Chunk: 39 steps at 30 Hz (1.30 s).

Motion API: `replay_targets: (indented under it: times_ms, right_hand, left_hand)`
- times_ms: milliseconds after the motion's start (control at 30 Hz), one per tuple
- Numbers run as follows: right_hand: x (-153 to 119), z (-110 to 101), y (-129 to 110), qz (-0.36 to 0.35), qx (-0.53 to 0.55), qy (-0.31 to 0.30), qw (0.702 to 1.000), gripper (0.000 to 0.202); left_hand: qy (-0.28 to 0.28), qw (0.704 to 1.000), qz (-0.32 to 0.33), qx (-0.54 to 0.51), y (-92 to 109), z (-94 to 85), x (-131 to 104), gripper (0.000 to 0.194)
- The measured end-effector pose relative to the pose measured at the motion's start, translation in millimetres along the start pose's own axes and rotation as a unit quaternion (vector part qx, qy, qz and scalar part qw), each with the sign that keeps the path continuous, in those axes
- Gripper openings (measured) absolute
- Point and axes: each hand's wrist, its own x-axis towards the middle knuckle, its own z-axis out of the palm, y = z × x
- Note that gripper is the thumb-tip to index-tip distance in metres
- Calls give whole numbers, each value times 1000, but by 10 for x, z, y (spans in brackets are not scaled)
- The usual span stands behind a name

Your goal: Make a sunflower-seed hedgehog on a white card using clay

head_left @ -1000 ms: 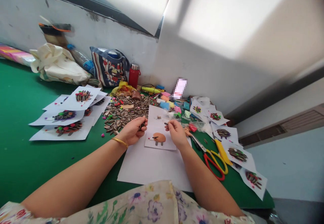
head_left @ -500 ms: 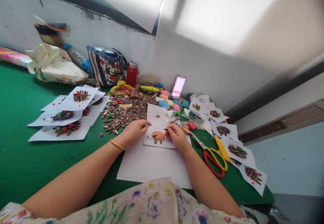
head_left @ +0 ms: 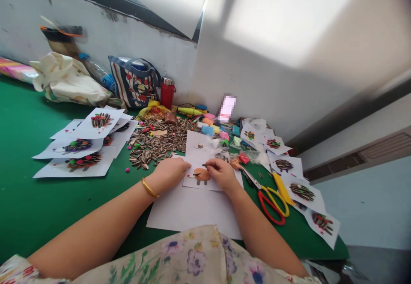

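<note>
A small white sheet of paper (head_left: 195,147) bears an orange-brown clay animal body (head_left: 203,174) with grey legs, a red nose dot and a dark seed on it. Between thumb and fingertips, my right hand (head_left: 224,176) pinches a dark sunflower seed (head_left: 204,165) just above the body. My left hand (head_left: 170,174), with a gold bangle (head_left: 149,188) at the wrist, has its curled fingers at the sheet's left edge; some fingers are hidden. Beneath lies larger white paper (head_left: 192,213). Behind my left hand spreads a pile of sunflower seeds (head_left: 157,142).
Scissors (head_left: 269,200) with red and yellow handles lie right of my right hand, beside a yellow cutter (head_left: 282,188). Finished seed-animal cards (head_left: 99,123) are stacked left, others (head_left: 302,192) right. Clay packets (head_left: 221,136), a red bottle (head_left: 167,93) and bags (head_left: 135,80) stand behind.
My right hand has carried the seed slightly left and up, over the clay body. My left hand's fingers have drawn together at the sheet's edge, and the sheet has shifted slightly.
</note>
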Motion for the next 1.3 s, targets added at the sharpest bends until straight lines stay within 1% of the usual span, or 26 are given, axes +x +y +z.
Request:
replay_targets:
  times_ms: [67,133,233,400,533,667,733,867,1000,1300]
  right_hand:
    - [-15,-13,-66,-30,-52,-19,998,17]
    - [-28,-14,-137,-66,-78,-37,994,18]
    - [-41,9,-215,-94,-93,-60,989,20]
    - [-52,50,-241,-92,-140,-73,983,23]
    - [-59,46,-265,-102,-151,-88,979,23]
    - [-64,40,-296,-108,-157,-96,977,24]
    - [-64,42,-294,-112,-163,-98,975,23]
    - [-57,50,-260,-120,-167,-104,973,24]
    - [-48,55,-231,-123,-172,-109,971,24]
    - [-42,60,-223,-140,-184,-115,966,26]
  left_hand:
    - [14,1000,7,-21,5,19,-11,7]
    - [30,999,15,-37,18,27,-18,5]
    - [18,999,28,-7,43,20,-21,8]
    - [-23,998,53,40,89,3,-43,22]
    - [-64,995,58,57,131,10,-77,21]
    - [-70,992,71,78,161,22,-99,20]
    - [-82,986,83,119,185,20,-104,23]
    - [-111,965,103,215,256,3,-117,29]
    - [-120,956,111,243,300,-4,-125,32]
    - [-124,955,107,247,289,29,-125,30]
